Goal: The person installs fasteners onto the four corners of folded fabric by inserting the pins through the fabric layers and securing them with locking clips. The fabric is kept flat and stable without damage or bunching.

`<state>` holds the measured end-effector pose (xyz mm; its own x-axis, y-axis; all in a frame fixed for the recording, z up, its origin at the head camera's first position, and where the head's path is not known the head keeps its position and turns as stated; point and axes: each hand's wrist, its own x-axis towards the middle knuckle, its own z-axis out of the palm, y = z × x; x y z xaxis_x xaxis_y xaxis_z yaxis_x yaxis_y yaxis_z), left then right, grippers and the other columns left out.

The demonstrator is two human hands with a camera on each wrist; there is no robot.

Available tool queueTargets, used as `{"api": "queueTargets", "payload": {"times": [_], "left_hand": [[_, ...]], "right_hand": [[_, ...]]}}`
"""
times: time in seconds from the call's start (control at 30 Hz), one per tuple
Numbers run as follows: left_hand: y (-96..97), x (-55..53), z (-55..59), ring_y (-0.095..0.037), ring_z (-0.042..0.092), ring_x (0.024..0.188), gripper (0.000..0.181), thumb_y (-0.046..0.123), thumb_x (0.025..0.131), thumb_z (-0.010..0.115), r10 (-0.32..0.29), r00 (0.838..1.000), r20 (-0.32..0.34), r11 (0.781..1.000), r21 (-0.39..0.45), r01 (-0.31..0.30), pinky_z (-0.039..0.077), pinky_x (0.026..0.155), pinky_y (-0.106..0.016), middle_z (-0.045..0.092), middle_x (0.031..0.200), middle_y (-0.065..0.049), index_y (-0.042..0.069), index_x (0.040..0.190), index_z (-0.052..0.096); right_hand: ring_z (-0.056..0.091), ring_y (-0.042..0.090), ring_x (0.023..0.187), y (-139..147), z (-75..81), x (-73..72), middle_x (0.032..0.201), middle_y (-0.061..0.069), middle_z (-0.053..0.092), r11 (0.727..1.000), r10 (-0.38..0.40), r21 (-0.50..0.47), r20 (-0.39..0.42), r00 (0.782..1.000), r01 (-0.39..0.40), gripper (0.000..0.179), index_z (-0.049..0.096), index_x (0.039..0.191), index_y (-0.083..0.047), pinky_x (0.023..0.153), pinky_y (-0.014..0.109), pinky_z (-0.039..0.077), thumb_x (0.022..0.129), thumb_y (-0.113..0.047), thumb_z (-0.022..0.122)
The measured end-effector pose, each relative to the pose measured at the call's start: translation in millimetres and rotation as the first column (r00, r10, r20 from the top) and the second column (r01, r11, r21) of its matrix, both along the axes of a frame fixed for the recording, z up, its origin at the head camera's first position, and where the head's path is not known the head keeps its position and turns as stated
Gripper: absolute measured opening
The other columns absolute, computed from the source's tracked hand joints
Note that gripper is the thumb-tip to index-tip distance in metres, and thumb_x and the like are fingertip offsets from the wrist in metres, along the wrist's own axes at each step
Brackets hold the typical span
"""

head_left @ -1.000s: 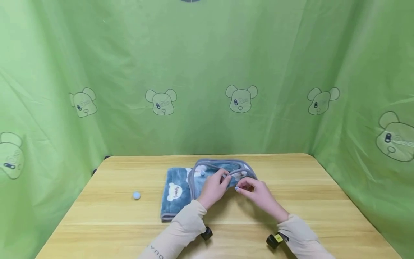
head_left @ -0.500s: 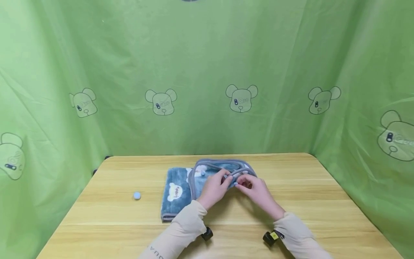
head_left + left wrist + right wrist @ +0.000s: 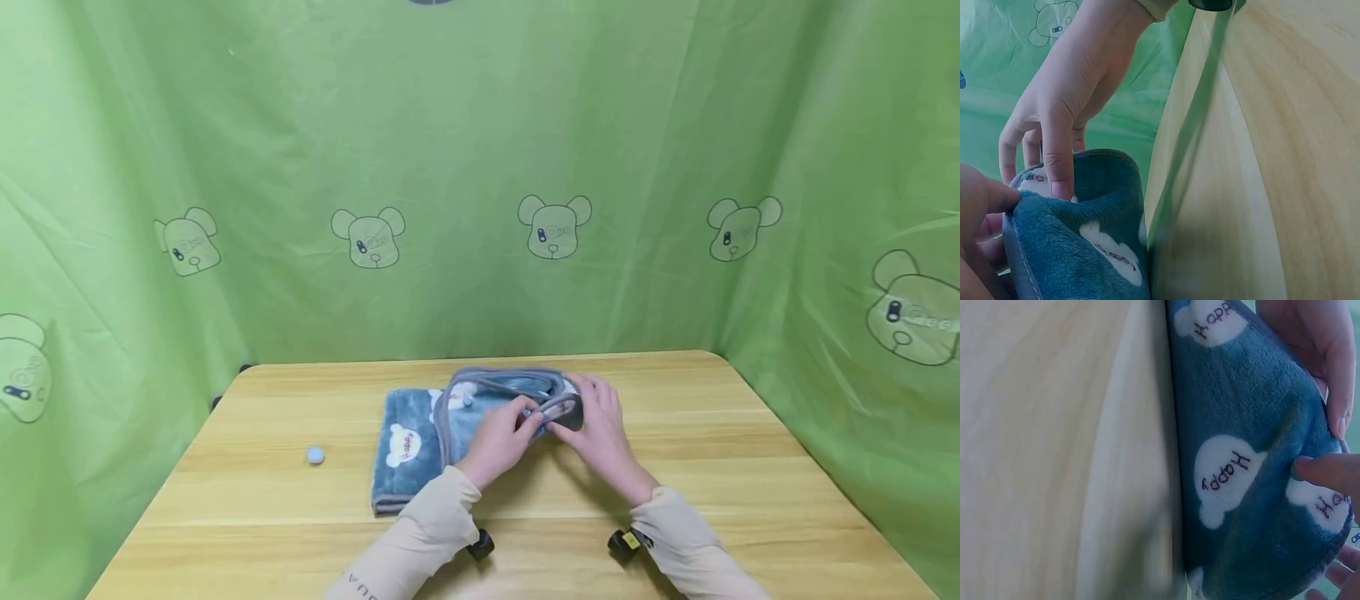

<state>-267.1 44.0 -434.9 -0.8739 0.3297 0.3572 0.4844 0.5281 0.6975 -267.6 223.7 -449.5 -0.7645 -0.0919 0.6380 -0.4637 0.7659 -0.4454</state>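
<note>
A folded teal plush blanket (image 3: 431,467) with white bear shapes and grey edging lies on the table. My left hand (image 3: 498,442) pinches its raised edge, thumb on one side, as the left wrist view also shows. My right hand (image 3: 603,437) grips the blanket's right end, thumb on the near face and fingers reaching over the far side. Under the right thumb (image 3: 1329,470) there is a bit of a small round bluish piece, mostly hidden. A similar light-blue round piece (image 3: 468,401) sits on the blanket, left of the hands.
Another light-blue round piece (image 3: 315,455) lies on the wooden table (image 3: 247,517), left of the blanket. A green curtain (image 3: 450,300) with bear prints stands behind and on both sides. Black wrist cameras (image 3: 622,546) hang under both forearms, near the tabletop.
My right hand has moved up and over the blanket's right end, spreading its fingers round it; earlier it pinched a small blue piece. The left hand keeps its hold in place.
</note>
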Motion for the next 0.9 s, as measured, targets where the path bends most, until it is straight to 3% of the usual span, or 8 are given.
{"api": "queueTargets", "payload": {"times": [0.13,0.3,0.43,0.6,0.7,0.9], "left_hand": [[0.7,1.4,-0.4,0.001,0.042,0.052,0.013,0.026,0.097,0.058,-0.011,1.0,-0.025,1.0,-0.015,0.01,0.036,0.05,-0.015,0.053,0.063,0.007,0.015,0.099,0.065],[0.9,2.2,0.0,0.001,0.041,0.052,0.013,0.027,0.097,0.058,-0.021,0.999,-0.029,0.999,-0.034,0.02,0.035,0.049,-0.016,0.053,0.063,0.007,0.016,0.098,0.066],[1.6,1.9,0.8,0.001,0.042,0.053,0.013,0.027,0.097,0.059,-0.035,0.999,-0.032,0.999,-0.041,0.034,0.037,0.05,-0.016,0.055,0.065,0.007,0.016,0.098,0.067],[-0.1,0.4,2.5,0.0,0.044,0.056,0.013,0.028,0.097,0.059,-0.071,0.997,-0.021,0.995,-0.074,0.069,0.039,0.052,-0.016,0.057,0.068,0.007,0.017,0.098,0.067],[-4.3,0.0,7.4,0.0,0.046,0.057,0.014,0.03,0.097,0.059,-0.094,0.995,0.019,0.99,-0.103,0.095,0.04,0.053,-0.016,0.058,0.07,0.007,0.018,0.1,0.066],[-24.4,-0.3,28.8,-0.002,0.057,0.066,0.015,0.031,0.096,0.06,-0.087,0.996,0.034,0.987,-0.136,0.091,0.046,0.061,-0.018,0.069,0.081,0.004,0.018,0.1,0.068]], "right_hand": [[0.052,0.04,0.115,2,-0.5,0.3,0.125,0.021,0.059,1.0,0.024,0.006,0.08,0.996,-0.025,0.07,0.054,0.129,-0.004,0.096,0.059,0.037,0.068,-0.015,0.087],[0.065,0.036,0.101,3,-1.8,0.5,0.108,0.016,0.069,0.996,0.084,-0.043,0.163,0.983,-0.078,0.04,0.061,0.109,-0.006,0.091,0.054,0.049,0.075,-0.008,0.082],[0.067,0.031,0.09,4,-2.5,0.1,0.097,0.013,0.071,0.993,0.101,-0.078,0.172,0.98,-0.089,0.031,0.061,0.1,-0.01,0.082,0.05,0.054,0.076,-0.006,0.08],[0.069,0.028,0.085,4,-3.2,-0.4,0.092,0.01,0.073,0.994,0.102,-0.04,0.14,0.985,-0.097,0.022,0.066,0.094,-0.01,0.079,0.046,0.056,0.076,-0.005,0.079],[0.069,0.025,0.085,6,-2.5,0.5,0.091,0.007,0.073,0.995,0.104,-0.004,0.096,0.99,-0.104,0.019,0.068,0.09,-0.01,0.079,0.044,0.056,0.076,-0.002,0.078],[0.067,0.021,0.08,7,-0.7,0.9,0.087,0.003,0.071,0.99,0.13,0.051,-0.026,0.991,-0.128,0.023,0.068,0.086,-0.012,0.074,0.04,0.057,0.072,0.003,0.078]]}}
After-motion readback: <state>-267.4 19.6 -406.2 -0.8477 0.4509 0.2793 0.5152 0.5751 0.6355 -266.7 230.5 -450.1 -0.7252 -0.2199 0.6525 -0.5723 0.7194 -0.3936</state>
